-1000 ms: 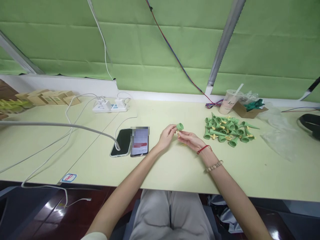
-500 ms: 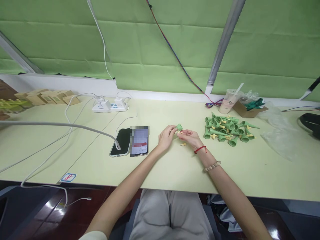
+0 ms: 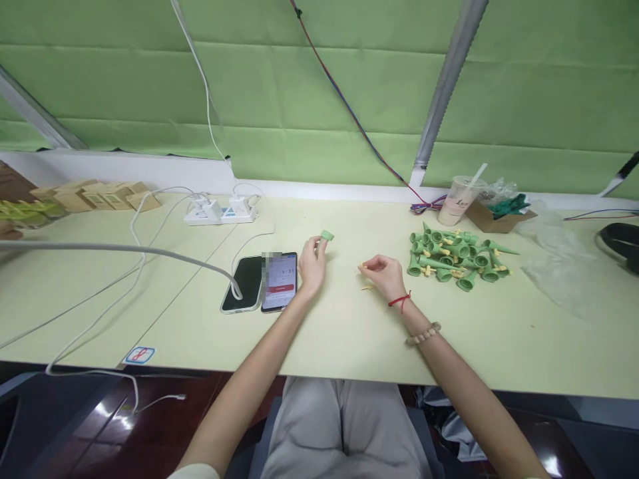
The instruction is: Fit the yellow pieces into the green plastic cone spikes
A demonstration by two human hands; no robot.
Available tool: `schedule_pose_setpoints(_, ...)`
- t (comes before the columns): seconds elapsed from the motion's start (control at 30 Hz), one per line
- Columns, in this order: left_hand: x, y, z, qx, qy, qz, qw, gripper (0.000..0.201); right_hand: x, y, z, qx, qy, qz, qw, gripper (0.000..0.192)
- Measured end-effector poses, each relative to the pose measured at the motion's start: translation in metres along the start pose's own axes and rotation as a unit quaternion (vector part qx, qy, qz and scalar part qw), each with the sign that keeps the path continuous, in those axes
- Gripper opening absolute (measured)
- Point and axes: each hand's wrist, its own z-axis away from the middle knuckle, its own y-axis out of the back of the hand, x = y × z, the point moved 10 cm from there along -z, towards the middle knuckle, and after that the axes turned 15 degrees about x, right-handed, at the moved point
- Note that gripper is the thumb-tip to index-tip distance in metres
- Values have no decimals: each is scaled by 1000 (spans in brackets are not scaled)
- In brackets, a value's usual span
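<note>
Where fingers pinch: left hand (image 3: 311,265) on ridged green plastic cap (image 3: 326,235), right hand (image 3: 383,273) on perhaps a yellow peg (image 3: 363,267).

two phones (image 3: 264,282), one cup (image 3: 454,201), one power strip (image 3: 221,211).

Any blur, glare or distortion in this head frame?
Head view: even, soft light; wide-angle bending at the table edges; a pixelated patch on one phone; glare on the dark floor; both hands sharp.
</note>
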Motion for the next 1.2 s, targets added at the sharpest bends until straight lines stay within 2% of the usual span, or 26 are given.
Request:
schedule_pose_setpoints(0.1, 3, -4, 3, -14, -45, -35, 998, 27, -6, 6, -9, -11, 17, 5, 1000, 27)
schedule_pose_setpoints(0.17, 4, -12, 8, -39, -70, -60, 995, 24, -6, -2, -9, -89, 21, 22, 996, 30)
schedule_pose_setpoints(0.27, 2, -17, 10, -53, -90, -101, 989, 22, -2, -16, 3, -239, 9, 35, 970, 21)
schedule_pose_setpoints(0.33, 0, -16, 8, -49, -93, -120, 987, 20, 3, -19, 13, -301, -14, 43, 953, 19)
schedule_pose_setpoints(0.4, -1, -13, 5, -41, -95, -133, 986, 20, 9, -22, 21, -332, -44, 59, 941, 17)
schedule_pose_setpoints(0.47, -3, -12, 4, -38, -97, -149, 983, 20, 13, -25, 25, -335, -51, 80, 937, 12)
schedule_pose_setpoints(0.53, -5, -14, 4, -45, -102, -164, 980, 20, 9, -25, 19, -295, -5, 98, 950, 8)
schedule_pose_setpoints(0.6, -7, -17, 5, -53, -108, -171, 978, 20, 0, -22, 9, -222, 70, 109, 966, 8)
schedule_pose_setpoints(0.7, -8, -19, 6, -49, -114, -171, 977, 21, -10, -15, -1, -124, 153, 125, 972, 12)
schedule_pose_setpoints(0.8, -1, -15, 5, -21, -123, -154, 980, 24, -12, -9, -7, -65, 173, 126, 975, 15)
schedule_pose_setpoints(0.9, 21, -13, 11, -11, -167, -75, 983, 27, -8, 6, -17, 6, 137, 103, 985, 16)
schedule_pose_setpoints(0.97, 41, -20, 28, -79, -217, 5, 973, 24, -2, 19, -24, 45, 88, 69, 993, 20)
schedule_pose_setpoints(1.0, 52, -28, 43, -149, -245, 45, 957, 21, 2, 25, -28, 61, 60, 44, 995, 23)
schedule_pose_setpoints(1.07, 67, -45, 87, -321, -289, 101, 896, 18, 10, 36, -36, 90, 1, -17, 996, 30)
schedule_pose_setpoints(1.1, 70, -50, 108, -384, -307, 110, 864, 19, 14, 42, -40, 105, -29, -47, 993, 33)
schedule_pose_setpoints(1.13, 72, -54, 124, -419, -325, 111, 840, 19, 19, 46, -43, 120, -60, -74, 988, 36)
schedule_pose_setpoints(1.2, 71, -67, 136, -440, -330, 95, 830, 19, 29, 52, -46, 142, -121, -119, 975, 38)
